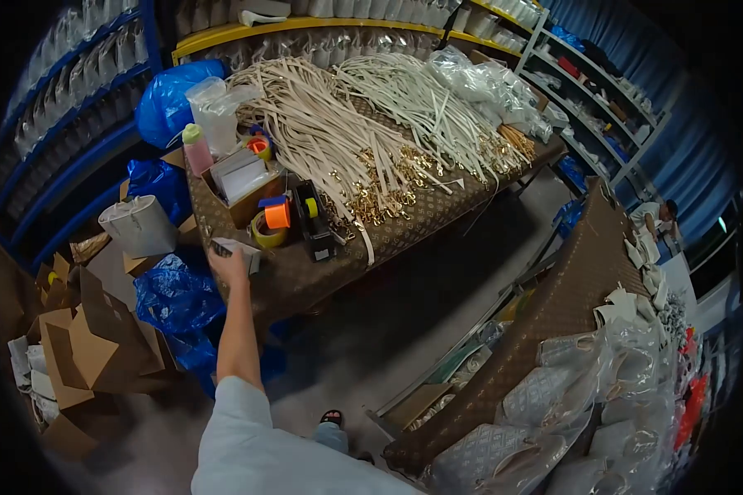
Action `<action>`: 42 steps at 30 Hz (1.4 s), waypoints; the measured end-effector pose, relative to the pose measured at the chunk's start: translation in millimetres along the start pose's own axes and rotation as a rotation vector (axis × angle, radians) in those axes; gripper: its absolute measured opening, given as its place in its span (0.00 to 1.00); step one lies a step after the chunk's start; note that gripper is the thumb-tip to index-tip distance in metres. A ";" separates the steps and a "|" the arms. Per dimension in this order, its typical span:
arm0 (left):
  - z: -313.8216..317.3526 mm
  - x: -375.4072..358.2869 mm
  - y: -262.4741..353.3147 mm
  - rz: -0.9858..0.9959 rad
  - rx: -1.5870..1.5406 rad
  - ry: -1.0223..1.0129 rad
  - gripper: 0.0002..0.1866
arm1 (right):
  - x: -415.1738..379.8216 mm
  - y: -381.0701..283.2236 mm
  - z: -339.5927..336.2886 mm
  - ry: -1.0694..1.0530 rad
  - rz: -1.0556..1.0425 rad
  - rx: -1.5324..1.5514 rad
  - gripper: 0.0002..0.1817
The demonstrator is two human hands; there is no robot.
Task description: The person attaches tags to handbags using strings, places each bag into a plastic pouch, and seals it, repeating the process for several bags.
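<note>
My left hand (pixel 228 262) reaches to the near left corner of the brown patterned table (pixel 305 276). Its fingers are closed on a small pale boxy object (pixel 248 255), whose kind I cannot make out. A small dark patch shows by the fingertips. Just beyond stand a yellow tape roll (pixel 266 234), an orange roll (pixel 277 214) and a black tape dispenser (pixel 314 221). An open carton (pixel 241 183) with white cards is behind them. Beige straps (pixel 322 124) with gold clasps and pale green-white straps (pixel 413 95) lie heaped across the table. My right hand is out of view.
Blue plastic bags (pixel 178 297) and open cardboard boxes (pixel 99 338) crowd the floor at left, near a white bag (pixel 139 224). At right, a second table (pixel 545 285) bears plastic-wrapped handbags (pixel 537 396). Another person (pixel 654 216) is beyond it. Loaded shelves line the back.
</note>
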State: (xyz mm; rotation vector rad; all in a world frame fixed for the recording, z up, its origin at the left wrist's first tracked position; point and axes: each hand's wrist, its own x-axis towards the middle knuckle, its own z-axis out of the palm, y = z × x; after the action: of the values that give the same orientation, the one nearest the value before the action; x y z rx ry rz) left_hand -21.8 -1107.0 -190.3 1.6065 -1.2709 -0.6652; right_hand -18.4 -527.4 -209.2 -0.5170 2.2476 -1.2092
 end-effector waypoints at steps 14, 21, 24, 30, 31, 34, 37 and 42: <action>-264.3 -251.1 122.1 -0.253 -0.924 -1.388 0.42 | -15.2 -164.7 -29.1 -0.383 -0.225 0.984 0.40; -326.2 -326.5 128.2 0.416 -0.702 -1.595 0.50 | -55.4 -171.6 -50.2 -0.216 -0.108 1.136 0.31; -320.3 -332.7 110.9 -0.134 -0.777 -1.495 0.53 | -70.0 -155.9 -55.0 -0.381 -0.144 1.427 0.29; -332.6 -364.2 86.2 -1.087 -0.836 -1.670 0.36 | -91.3 -158.8 -50.3 -0.146 -0.233 0.783 0.28; -332.4 -362.8 83.3 -1.076 -0.922 -1.712 0.37 | -93.2 -152.3 -51.0 0.004 -0.278 0.436 0.29; -333.6 -357.3 83.6 -0.984 -1.010 -1.791 0.37 | -104.0 -163.3 -66.4 0.198 -0.347 0.244 0.34; -323.3 -357.1 94.1 -0.422 -0.891 -1.667 0.43 | -114.4 -174.2 -77.7 -0.032 -0.210 0.484 0.42; -302.0 -344.8 98.3 -0.155 -0.812 -1.506 0.55 | -90.3 -191.8 -59.1 0.123 -0.267 0.243 0.48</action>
State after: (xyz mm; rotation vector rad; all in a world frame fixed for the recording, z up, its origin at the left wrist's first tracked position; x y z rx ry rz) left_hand 85.5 -681.1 -26.4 0.3226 -1.4452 -2.3490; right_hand 31.8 -540.0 4.7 -0.6782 2.1378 -1.6644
